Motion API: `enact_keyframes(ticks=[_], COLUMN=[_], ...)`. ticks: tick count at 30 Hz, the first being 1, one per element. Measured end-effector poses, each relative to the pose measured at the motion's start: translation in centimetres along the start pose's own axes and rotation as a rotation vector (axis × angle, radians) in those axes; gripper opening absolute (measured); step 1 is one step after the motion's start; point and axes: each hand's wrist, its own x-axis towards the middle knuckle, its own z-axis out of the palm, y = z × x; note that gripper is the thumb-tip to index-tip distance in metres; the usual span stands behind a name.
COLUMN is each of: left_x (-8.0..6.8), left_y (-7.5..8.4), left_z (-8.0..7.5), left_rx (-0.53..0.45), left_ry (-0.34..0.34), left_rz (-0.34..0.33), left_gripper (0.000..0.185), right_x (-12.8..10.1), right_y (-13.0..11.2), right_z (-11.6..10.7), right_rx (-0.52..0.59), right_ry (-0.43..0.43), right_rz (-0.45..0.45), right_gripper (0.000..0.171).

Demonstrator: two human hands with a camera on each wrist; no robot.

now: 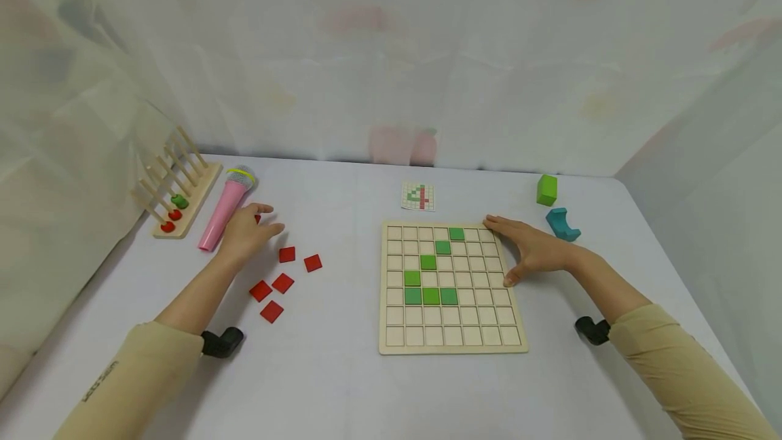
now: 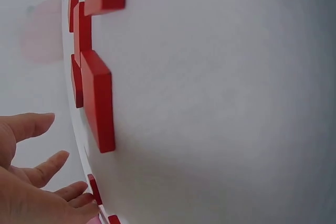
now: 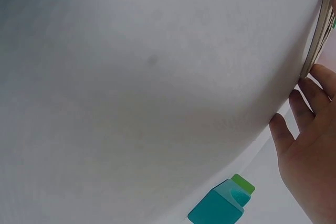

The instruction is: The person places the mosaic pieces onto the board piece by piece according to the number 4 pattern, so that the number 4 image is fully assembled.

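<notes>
My left hand [image 1: 246, 233] hovers over the left of the table, thumb and fingers spread and holding nothing. One red tile [image 1: 257, 218] is partly hidden behind its fingers; in the left wrist view a red tile [image 2: 94, 189] lies close to the fingertips. Several more red square tiles [image 1: 283, 283] lie loose to the right of that hand. A wooden grid board [image 1: 452, 349] lies at the centre, with several green tiles [image 1: 428, 262] in its squares. My right hand [image 1: 531, 248] rests along the board's right edge, fingers extended and touching it.
Behind the board lies a small pattern card [image 1: 418, 196]. A pink toy microphone [image 1: 222, 216] and a wooden peg stand [image 1: 201, 189] with red and green beads are at the left. At the right are a green block [image 1: 546, 190] and a teal curved block [image 1: 561, 224].
</notes>
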Motion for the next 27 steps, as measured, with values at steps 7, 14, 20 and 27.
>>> enact_keyframes(ticks=[7, 14, 20, 27], left_x=[-0.06, 0.0, -0.04, -0.04], left_y=[-0.25, -0.45, -0.51, -0.59], left_z=[0.13, 0.41, 0.45, 0.46], left_rx=[0.044, 0.092, 0.111, 0.1], left_ry=[-0.016, -0.021, -0.017, 0.007], left_rz=[0.074, 0.155, 0.166, 0.16], left_gripper=[0.048, 0.039, 0.035, 0.031], right_x=[-0.07, 0.02, 0.12, 0.05], right_y=[0.0, 0.16, 0.21, 0.07], right_z=[0.1, 0.07, 0.15, 0.07], right_rx=[-0.002, 0.002, -0.001, -0.011], right_ry=[0.007, 0.002, 0.003, 0.007], right_rz=[-0.018, -0.01, -0.016, -0.032], right_gripper=[0.121, 0.122, 0.122, 0.122])
